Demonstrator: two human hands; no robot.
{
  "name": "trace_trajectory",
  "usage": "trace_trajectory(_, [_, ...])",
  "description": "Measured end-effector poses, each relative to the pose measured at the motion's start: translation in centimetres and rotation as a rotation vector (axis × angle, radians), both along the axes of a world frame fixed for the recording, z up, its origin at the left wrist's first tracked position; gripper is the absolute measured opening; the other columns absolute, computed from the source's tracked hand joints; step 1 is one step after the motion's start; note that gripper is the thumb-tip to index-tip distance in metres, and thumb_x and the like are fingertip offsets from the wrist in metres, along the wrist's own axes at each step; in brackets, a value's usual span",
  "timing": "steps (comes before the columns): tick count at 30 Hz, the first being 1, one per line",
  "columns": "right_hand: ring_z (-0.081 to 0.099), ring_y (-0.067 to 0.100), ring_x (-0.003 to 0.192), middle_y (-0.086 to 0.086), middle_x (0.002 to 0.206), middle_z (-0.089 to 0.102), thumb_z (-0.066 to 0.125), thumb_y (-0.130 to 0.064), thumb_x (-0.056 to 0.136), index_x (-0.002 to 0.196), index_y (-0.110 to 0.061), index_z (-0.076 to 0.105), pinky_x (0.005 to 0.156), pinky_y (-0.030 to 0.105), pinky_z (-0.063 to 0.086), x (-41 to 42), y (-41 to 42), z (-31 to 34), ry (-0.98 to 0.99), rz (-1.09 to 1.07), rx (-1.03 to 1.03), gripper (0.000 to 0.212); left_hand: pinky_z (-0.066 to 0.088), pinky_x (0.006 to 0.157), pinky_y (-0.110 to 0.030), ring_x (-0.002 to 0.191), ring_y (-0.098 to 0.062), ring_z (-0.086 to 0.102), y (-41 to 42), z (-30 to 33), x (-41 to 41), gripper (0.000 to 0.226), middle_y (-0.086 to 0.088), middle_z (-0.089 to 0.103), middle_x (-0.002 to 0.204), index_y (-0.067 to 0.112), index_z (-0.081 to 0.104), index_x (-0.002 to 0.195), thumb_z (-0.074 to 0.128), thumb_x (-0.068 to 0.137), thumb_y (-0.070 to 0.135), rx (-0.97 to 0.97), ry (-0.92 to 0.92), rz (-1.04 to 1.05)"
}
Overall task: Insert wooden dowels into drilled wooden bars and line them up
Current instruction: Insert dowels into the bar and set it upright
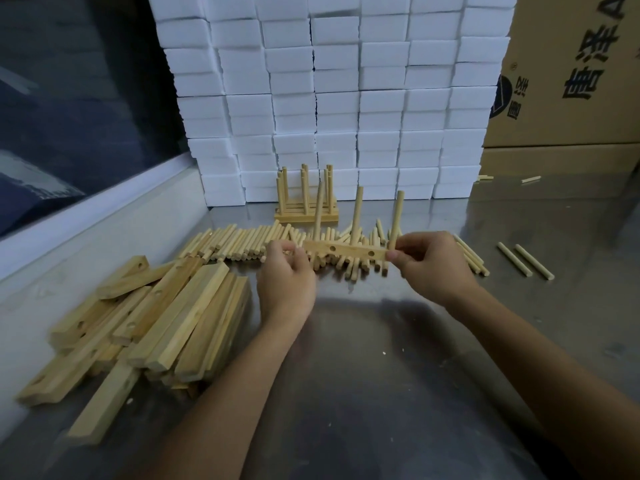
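A drilled wooden bar (349,251) hovers above the steel table with three dowels standing up from it, the middle dowel (356,213) tallest in view. My left hand (287,282) pinches the bar's left end. My right hand (433,261) pinches its right end by the rightmost dowel (397,216). Under and behind the bar lies a long heap of loose dowels (239,242). To the left is a pile of bare drilled bars (156,317). Finished bars with upright dowels (306,199) stand lined up at the back.
A wall of stacked white foam blocks (346,98) rises behind the finished bars. A cardboard box (571,71) stands at the back right. Two stray dowels (524,260) lie on the table (381,358) to the right. A window ledge (86,220) runs along the left.
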State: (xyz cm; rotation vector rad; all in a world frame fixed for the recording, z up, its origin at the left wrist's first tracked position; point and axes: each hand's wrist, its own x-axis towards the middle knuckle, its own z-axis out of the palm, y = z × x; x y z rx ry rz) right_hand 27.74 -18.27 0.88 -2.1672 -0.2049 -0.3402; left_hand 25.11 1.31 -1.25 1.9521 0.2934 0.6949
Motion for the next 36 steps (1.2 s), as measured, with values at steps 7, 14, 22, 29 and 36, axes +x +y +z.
trace_trajectory(7, [0.060,0.006,0.065,-0.004,0.083,0.068,0.067,-0.021,0.094,0.108,-0.012,0.074,0.059,0.017,0.050,6.7,4.1,1.7,-0.068,-0.049,0.030,0.018,0.035,0.062,-0.033,0.084,-0.029,0.063,1.8,-0.6,0.4,0.013,-0.005,0.066,0.092,0.020,0.051,0.090,0.049,0.095,0.031,0.769,0.228,0.113])
trace_trajectory(14, [0.068,0.021,0.081,0.010,0.092,0.073,0.066,-0.014,0.093,0.089,-0.002,0.074,0.076,0.034,0.059,13.7,7.9,1.7,-0.028,-0.077,-0.159,0.015,0.034,0.065,-0.034,0.088,-0.027,0.062,1.6,-1.0,0.9,0.020,-0.004,0.065,0.095,0.020,0.053,0.103,0.046,0.095,0.036,0.827,0.222,0.075])
trace_trajectory(22, [0.068,0.029,0.086,0.018,0.090,0.073,0.068,-0.008,0.088,0.092,0.004,0.074,0.081,0.042,0.060,17.8,9.7,0.3,0.036,-0.051,-0.325,0.014,0.033,0.065,-0.035,0.073,-0.021,0.043,1.2,-0.7,0.8,0.016,0.000,0.050,0.085,0.021,0.045,0.101,0.041,0.096,0.036,0.838,0.291,0.079])
trace_trajectory(29, [0.065,0.029,0.089,0.013,0.094,0.069,0.072,-0.010,0.085,0.100,-0.003,0.070,0.084,0.041,0.058,18.4,10.5,0.0,0.052,-0.109,-0.354,0.016,0.032,0.065,-0.035,0.072,-0.018,0.041,1.1,-0.6,0.7,0.015,0.002,0.044,0.083,0.022,0.039,0.098,0.041,0.097,0.036,0.831,0.310,0.067])
trace_trajectory(36, [0.056,0.026,0.103,0.001,0.103,0.066,0.053,-0.013,0.084,0.112,-0.019,0.066,0.099,0.047,0.028,17.4,10.2,0.4,0.119,-0.119,-0.473,0.031,0.033,0.065,-0.036,0.073,-0.018,0.042,1.2,-0.7,0.9,0.020,0.001,0.046,0.084,0.019,0.046,0.107,0.041,0.097,0.037,0.831,0.319,0.067])
